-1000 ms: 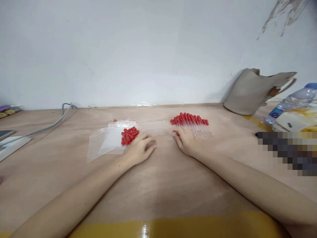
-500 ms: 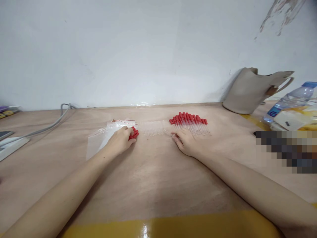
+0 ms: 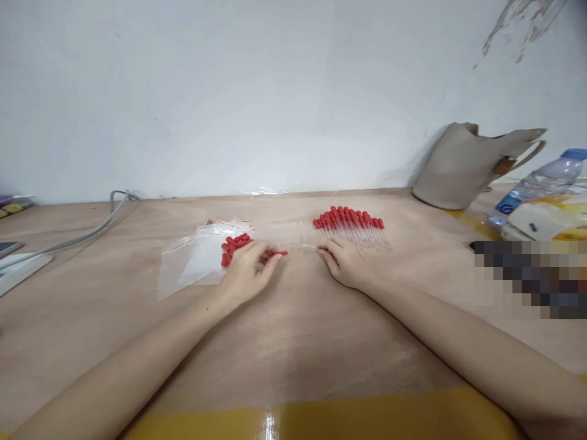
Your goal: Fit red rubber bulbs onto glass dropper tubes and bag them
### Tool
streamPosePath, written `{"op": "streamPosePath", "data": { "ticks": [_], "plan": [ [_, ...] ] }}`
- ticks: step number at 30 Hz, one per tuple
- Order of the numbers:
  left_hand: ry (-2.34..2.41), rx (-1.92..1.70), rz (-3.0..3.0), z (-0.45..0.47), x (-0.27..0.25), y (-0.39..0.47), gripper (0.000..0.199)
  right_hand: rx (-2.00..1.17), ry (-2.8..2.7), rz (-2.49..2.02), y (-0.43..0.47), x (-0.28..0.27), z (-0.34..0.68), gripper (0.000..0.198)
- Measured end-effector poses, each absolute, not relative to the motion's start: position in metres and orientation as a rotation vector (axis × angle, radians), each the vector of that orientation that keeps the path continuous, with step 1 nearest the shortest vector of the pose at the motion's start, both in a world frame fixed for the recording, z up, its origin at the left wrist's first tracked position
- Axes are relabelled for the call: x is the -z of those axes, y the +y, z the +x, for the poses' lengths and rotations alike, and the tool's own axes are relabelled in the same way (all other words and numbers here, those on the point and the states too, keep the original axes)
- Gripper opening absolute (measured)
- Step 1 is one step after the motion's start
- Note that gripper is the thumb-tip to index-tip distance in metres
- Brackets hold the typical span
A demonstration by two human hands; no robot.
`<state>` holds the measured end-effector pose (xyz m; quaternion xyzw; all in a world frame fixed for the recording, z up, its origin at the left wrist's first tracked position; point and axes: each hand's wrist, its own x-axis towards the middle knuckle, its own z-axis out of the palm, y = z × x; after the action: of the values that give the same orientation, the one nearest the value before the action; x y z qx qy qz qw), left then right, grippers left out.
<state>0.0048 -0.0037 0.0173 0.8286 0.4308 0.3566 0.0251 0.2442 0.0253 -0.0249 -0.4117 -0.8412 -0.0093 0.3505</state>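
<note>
Between the thumb and fingers of my left hand is a red rubber dropper bulb, its end pointing right. My right hand pinches a thin clear dropper tube whose tip points left toward the bulb; a small gap separates the two. Left of my left hand, a pile of red bulbs rests on clear plastic bags. Behind the gap between my hands lies a row of clear tubes. Beyond my right hand, several droppers with red bulbs lie side by side.
A beige pitcher-shaped holder stands against the wall at the back right. Beside it are a water bottle and a yellow-and-white package. A grey cable runs along the left, and yellow tape marks the table's near edge.
My left hand has moved right from the bulb pile, with one red bulb now in its fingers. My right hand stays nearly in place, the tube now lying more level.
</note>
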Motion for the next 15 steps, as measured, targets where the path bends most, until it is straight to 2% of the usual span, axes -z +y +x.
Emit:
{"op": "streamPosePath", "data": {
  "ticks": [7, 11, 15],
  "plan": [
    [1.313, -0.804, 2.490, 0.008, -0.001, -0.006, 0.012, -0.043, -2.170, -1.058, 0.017, 0.020, 0.244, 0.018],
    [1.258, -0.836, 2.582, 0.009, 0.001, -0.004, 0.031, -0.077, -2.219, -1.041, 0.012, 0.019, 0.241, 0.021],
    [1.178, -0.830, 2.641, 0.015, 0.008, 0.000, 0.020, -0.055, -2.270, -0.977, 0.010, 0.020, 0.239, 0.026]
  ]
}}
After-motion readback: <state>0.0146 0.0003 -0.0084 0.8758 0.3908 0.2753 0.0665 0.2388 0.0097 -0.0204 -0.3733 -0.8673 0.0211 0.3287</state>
